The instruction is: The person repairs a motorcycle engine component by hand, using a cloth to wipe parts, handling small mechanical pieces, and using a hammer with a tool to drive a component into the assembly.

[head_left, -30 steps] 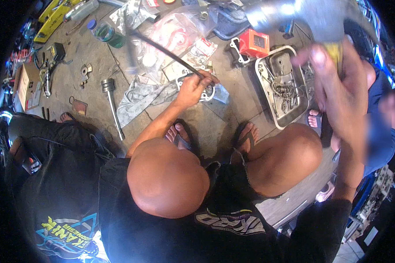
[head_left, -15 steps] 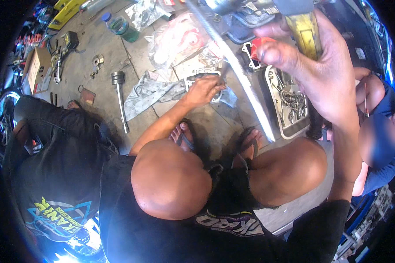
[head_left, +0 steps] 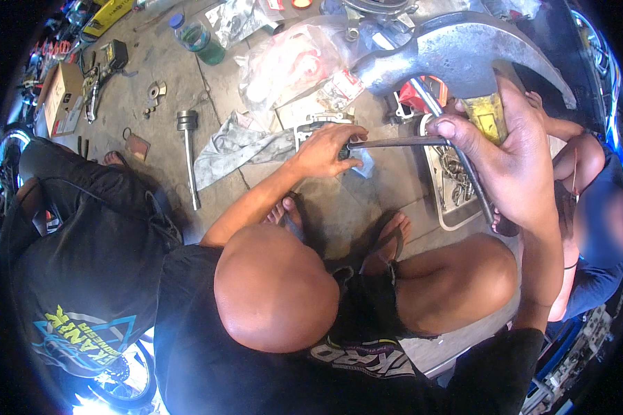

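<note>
My right hand (head_left: 512, 159) is closed round the yellow handle of a claw hammer (head_left: 457, 55), whose steel head spans the upper right. Below it stands a T-handle wrench (head_left: 394, 142); its dark and shiny crossbar passes beside my right thumb, and I cannot tell whether they touch. The shaft runs down to my left hand (head_left: 325, 150), whose fingers curl round its lower end. That hand rests over a light metal engine part (head_left: 304, 131), mostly hidden, on a grey rag (head_left: 235, 149). The wrench's tip is hidden too.
A metal tray (head_left: 457, 220) of bolts and small parts lies right of centre. Left are a socket with long bar (head_left: 190, 159), a bottle of green liquid (head_left: 199, 43) and a cardboard box (head_left: 62, 97). One person crouches at right, another sits at left.
The hammer and my right hand have come down, with the hammer head now in full view. The wrench's crossbar has swung and dropped away, showing its shaft. My left hand stays over the metal part.
</note>
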Demonstrator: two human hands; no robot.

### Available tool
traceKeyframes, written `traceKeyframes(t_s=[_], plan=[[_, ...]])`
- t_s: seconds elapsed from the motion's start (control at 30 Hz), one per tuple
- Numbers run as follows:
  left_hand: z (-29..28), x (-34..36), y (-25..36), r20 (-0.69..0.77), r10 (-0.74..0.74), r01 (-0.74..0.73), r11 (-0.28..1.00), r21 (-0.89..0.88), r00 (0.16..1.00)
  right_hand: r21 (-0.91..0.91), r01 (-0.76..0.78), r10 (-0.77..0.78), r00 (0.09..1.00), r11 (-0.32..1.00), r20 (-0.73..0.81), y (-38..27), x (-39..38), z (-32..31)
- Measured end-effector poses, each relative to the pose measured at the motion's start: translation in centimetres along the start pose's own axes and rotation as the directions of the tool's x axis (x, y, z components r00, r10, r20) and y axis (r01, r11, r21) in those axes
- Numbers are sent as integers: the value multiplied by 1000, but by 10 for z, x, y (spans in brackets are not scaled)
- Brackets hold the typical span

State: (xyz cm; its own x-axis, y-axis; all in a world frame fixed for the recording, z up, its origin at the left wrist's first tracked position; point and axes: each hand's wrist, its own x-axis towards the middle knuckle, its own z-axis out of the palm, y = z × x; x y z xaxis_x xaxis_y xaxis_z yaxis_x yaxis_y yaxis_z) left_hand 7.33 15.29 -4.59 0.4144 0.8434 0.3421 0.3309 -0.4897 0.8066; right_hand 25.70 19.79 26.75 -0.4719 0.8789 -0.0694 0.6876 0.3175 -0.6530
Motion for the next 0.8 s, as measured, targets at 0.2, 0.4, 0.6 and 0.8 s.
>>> traceKeyframes(t_s=[0.2,0.4,0.6,0.8], plan=[[16,10,13,-37,-207,209,976,61,978,-11,18,-18,1000,1000,-19,-8,1,8],[5,4,4,62,-18,21,999,-48,998,-15,-31,29,992,999,-124,5,-9,7],[7,3,-9,55,103,-102,995,-15,993,-35,13,-18,990,999,-138,9,-14,4],[4,-6,-14,170,7,6,997,-77,985,1,25,-25,996,1000,-83,11,-16,3]])
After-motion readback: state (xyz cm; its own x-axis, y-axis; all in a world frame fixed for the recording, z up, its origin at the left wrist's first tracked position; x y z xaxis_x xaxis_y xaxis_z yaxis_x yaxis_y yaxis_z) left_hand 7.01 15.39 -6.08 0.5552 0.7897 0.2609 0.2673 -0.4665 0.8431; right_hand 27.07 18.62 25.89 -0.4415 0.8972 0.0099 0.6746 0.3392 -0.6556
